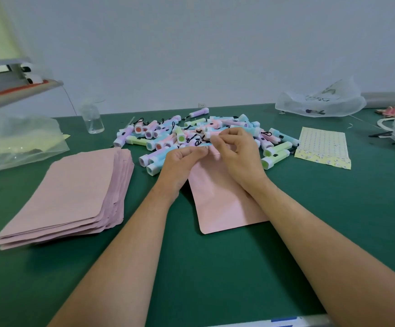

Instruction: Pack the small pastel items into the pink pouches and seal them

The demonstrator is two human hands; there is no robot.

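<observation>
Forearms lie over the table (pixel 215 267), meeting at one pouch (pixel 222 204) that lies flat. Left hand (pixel 182 161) pinches the pouch mouth at its left corner. Right hand (pixel 236 154) pinches the rim beside it, fingers curled. A blue item possibly sits at the opening, but fingers hide it. Pile (pixel 168 135) of pastel items is just beyond the pouch, at its top. Stack (pixel 69 192) of empty pouches is left of the pouch. No sealed pouch in view, so likely an early stage with nearly all packing and sealing left.
</observation>
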